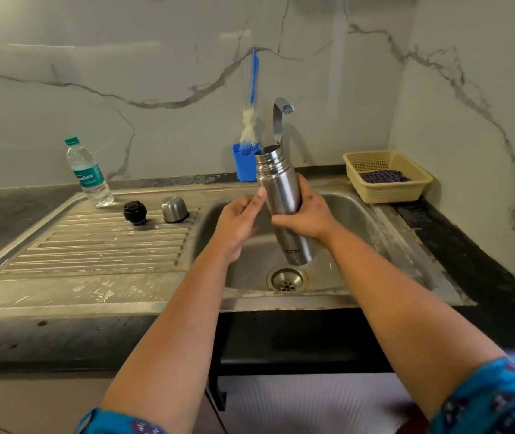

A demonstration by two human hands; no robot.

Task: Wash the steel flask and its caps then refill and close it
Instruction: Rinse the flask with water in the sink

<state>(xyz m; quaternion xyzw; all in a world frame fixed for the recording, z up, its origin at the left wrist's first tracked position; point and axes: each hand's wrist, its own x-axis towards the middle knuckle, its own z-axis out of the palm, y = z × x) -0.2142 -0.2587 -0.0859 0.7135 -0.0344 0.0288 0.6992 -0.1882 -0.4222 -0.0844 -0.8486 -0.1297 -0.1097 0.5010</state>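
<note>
R hand [304, 216] wraps round the middle of the steel flask [281, 195], fingers curled over its far side, thumb across the front. Flask is held above the sink basin [359, 220], uncapped, mouth up and tilted a bit to the left, base pointing down twd the drain [286, 279]. Its open threaded neck sits just below and in front of the tap spout [281, 115]; no water visible coming from the tap.

L hand [239, 219] is beside the flask on its left, fingers loosely extended, a fingertip touching the flask's side just below the shoulder. It holds nothing, relaxed rather than gripping.

Both caps are off and sit on the ribbed drainboard [93, 245] left of the basin: black inner cap [135, 213] and steel outer cap [173, 209], side by side, near but not touching. Behind them, at the drainboard's back left corner, stands a clear plastic water bottle [88, 173] w/ a green lid and teal label, upright, leaning slightly.

Behind the flask, against the marble-look wall, a blue holder [243, 164] carries a bottle brush [251, 120] w/ white bristles and a blue handle, upright. To the right of the sink, on the dark counter [469, 245], a beige plastic basket [387, 177] holds a dark purple scrubber or cloth [383, 176]; can't tell which. Blue patterned sleeves show at the bottom edge.
</note>
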